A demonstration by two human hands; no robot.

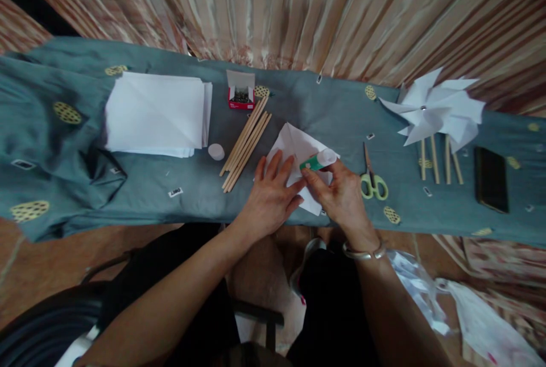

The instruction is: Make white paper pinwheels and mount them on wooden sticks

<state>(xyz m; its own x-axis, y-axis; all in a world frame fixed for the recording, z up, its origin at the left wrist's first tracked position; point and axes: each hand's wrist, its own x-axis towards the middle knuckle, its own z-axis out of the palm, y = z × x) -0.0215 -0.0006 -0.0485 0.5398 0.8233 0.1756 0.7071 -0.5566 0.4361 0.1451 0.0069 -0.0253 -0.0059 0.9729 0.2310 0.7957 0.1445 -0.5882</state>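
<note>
Two hands are being used over a folded white paper [298, 148] that is lying on a grey-blue cloth [324, 111], near its front edge. The left hand [273, 193] is being pressed flat on the paper, with its fingers spread wide and nothing gripped. A glue stick [319, 160] with a green body and a white end is being pinched in the curled fingers of the right hand [341, 193], and it is being held tilted just above the paper. A silver bangle [362, 253] is being worn on the right wrist. Wooden sticks [246, 144] are lying in a bunch just left of the paper, and a small white cap [215, 151] is resting beside them. A red box [241, 94] with its lid open is being kept behind the sticks. A stack of white sheets [156, 114] is lying well to the left. Green scissors [372, 176] are lying just right of the right hand. White pinwheels [435, 108] on sticks are lying farther right, with a dark phone [491, 179] beside them.
</note>
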